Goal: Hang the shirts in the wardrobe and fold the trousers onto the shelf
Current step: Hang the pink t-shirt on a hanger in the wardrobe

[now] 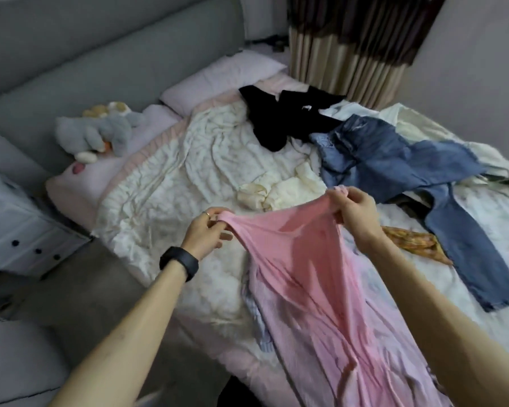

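Pink ribbed garment [306, 274] is held up by its top edge over the bed's [165, 177] near side, stretched betw. left hand [207, 235] and right hand [357, 214]. Fingers [347, 201] of both are clamped on the fabric, and the rest is draped down w/ long creases. Blue jeans [409, 168] are spread at right, a black garment [291, 116] beyond. Bare quilt is seen left of the hands, up to the bed's edge. A plush toy [97, 133] and pillows [218, 77] are set by the grey headboard [100, 54].
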